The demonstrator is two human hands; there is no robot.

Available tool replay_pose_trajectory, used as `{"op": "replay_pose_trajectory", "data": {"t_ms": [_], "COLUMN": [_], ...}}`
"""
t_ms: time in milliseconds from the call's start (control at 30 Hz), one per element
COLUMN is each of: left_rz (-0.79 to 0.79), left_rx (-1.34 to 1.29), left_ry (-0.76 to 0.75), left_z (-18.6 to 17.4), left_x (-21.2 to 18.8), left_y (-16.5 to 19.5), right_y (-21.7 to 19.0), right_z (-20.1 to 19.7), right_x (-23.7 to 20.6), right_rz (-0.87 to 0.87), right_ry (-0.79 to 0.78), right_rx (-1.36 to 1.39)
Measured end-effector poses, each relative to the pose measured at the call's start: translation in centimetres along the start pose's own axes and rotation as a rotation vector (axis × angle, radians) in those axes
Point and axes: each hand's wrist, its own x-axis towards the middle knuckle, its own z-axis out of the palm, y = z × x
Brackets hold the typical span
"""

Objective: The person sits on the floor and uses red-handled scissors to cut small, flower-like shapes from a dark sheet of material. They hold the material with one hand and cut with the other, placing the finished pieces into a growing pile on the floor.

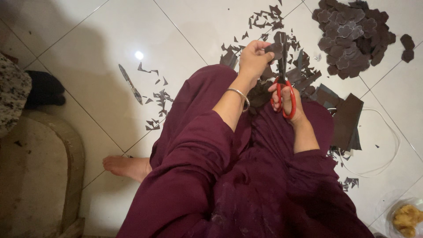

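Note:
My left hand pinches a small dark brown piece of sheet material over my lap. My right hand grips red-handled scissors, fingers through the loops, with the dark blades pointing up into that piece. A silver bangle circles my left wrist. Both arms wear maroon sleeves, and maroon cloth covers my legs.
A heap of cut flower-shaped brown pieces lies at the upper right. Brown offcuts litter the white tiled floor. Uncut brown sheets and a white cord lie at right. A pen-like tool, my bare foot and a food bowl are nearby.

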Motion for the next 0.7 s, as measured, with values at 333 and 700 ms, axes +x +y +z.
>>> {"op": "replay_pose_trajectory", "data": {"t_ms": [333, 700], "left_rz": [0.111, 0.088], "left_rx": [0.194, 0.321], "left_ry": [-0.003, 0.083], "left_z": [0.1, 0.2], "left_x": [-0.8, -2.0], "left_y": [0.6, 2.9], "right_y": [-0.1, -0.2], "right_z": [0.3, 0.1], "right_x": [0.1, 0.0], "right_rz": [-0.010, -0.010], "right_ry": [-0.072, -0.052], "right_rx": [0.033, -0.025]}}
